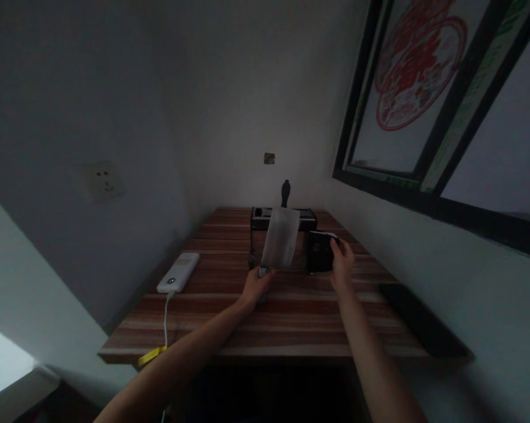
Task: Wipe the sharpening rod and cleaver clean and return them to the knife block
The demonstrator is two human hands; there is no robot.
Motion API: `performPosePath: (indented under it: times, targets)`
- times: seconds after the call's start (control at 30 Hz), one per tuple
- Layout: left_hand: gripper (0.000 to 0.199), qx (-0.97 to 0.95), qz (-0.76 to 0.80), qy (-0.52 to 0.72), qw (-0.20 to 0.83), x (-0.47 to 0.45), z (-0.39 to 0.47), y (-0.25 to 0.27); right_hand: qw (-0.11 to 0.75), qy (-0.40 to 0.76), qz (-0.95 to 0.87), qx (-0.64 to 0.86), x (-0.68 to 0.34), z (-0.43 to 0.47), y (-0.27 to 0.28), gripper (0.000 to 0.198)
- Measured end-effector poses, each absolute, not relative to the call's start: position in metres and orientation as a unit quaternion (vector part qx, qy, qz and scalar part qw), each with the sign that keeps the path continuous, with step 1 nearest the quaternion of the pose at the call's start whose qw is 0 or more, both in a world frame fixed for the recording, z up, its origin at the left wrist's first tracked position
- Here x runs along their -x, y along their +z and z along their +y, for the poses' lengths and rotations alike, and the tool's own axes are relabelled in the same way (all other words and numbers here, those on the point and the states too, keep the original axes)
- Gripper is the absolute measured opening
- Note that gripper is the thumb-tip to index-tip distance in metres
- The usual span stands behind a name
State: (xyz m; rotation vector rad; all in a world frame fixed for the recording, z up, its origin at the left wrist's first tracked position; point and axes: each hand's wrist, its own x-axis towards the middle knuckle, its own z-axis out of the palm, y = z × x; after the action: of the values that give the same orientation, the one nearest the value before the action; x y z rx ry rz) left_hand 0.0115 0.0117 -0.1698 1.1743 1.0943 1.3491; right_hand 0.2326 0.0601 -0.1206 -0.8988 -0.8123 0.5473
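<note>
My left hand (255,286) is closed around the lower edge of a translucent, whitish sheet or sleeve (281,238), with a small grey piece (263,271) showing at the fingertips. The sheet leans upward and hides part of the black metal frame behind it. My right hand (342,261) grips the right side of a flat, square black case (320,252), whose top edge shows a white strip. Beyond both hands stands that black frame (308,218) on legs, with a dark upright handle (285,192) behind it. Its exact kind cannot be made out in the dim light.
A white power bank (179,272) with a white cable (165,320) and yellow tag (152,355) lies on the left of the striped wooden table (230,329). A long black slab (423,320) lies along the right edge. Walls close in the back and both sides.
</note>
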Motion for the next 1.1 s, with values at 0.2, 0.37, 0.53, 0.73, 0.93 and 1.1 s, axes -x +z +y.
performPosePath:
  times: [0.2,0.37,0.53,0.73,0.93,1.1]
  targets:
    - [0.037,-0.483,0.455,0.561,0.495,-0.013,0.008,-0.165,0.834,0.029,-0.407,0.371,-0.223,0.053,-0.043,0.031]
    - [0.034,-0.483,0.456,0.561,0.494,-0.013,0.006,-0.164,0.725,-0.145,-0.591,0.324,-0.178,0.041,-0.023,0.019]
    - [0.025,-0.481,0.466,0.568,0.479,-0.013,0.011,-0.168,0.427,-0.199,-0.856,0.214,-0.136,0.037,-0.085,0.024]
    - [0.019,-0.477,0.471,0.569,0.476,-0.015,0.017,-0.174,0.314,-0.199,-0.91,0.183,-0.14,0.038,-0.109,0.039]
    - [0.026,-0.485,0.462,0.557,0.491,-0.015,0.011,-0.169,0.339,-0.216,-0.878,0.259,-0.158,0.065,-0.059,0.055]
    - [0.029,-0.488,0.469,0.552,0.487,-0.014,0.01,-0.168,0.312,-0.233,-0.885,0.255,-0.162,0.081,-0.029,0.055]
